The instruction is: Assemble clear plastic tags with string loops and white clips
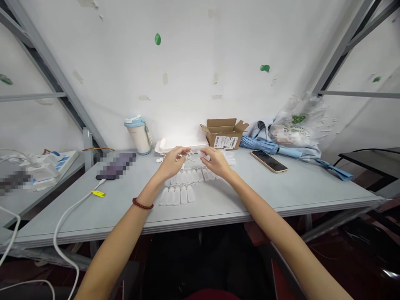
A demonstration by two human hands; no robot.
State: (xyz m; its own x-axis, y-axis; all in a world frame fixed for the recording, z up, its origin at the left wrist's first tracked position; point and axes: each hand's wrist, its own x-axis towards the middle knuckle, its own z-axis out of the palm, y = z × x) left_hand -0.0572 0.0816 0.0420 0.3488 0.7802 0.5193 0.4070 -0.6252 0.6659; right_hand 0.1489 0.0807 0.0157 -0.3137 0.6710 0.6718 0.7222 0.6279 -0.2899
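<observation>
The left hand [171,163] and right hand [216,161] curl, fingers bent, at either side of a thin, white, looped cord [192,158]; I cannot tell whether either pinches it; it sits beyond rows of flat, frosted-white plastic tags [177,196]; light, even handling should limit tangling.

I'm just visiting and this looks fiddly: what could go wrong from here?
The loopy white cord between the left hand and right hand could tangle. The front row of translucent tags lies beside the left wrist, which might nudge it askew. The white cable drapes over the edge of the desk; if snagged, it could tug the dark device it leads to.
</observation>
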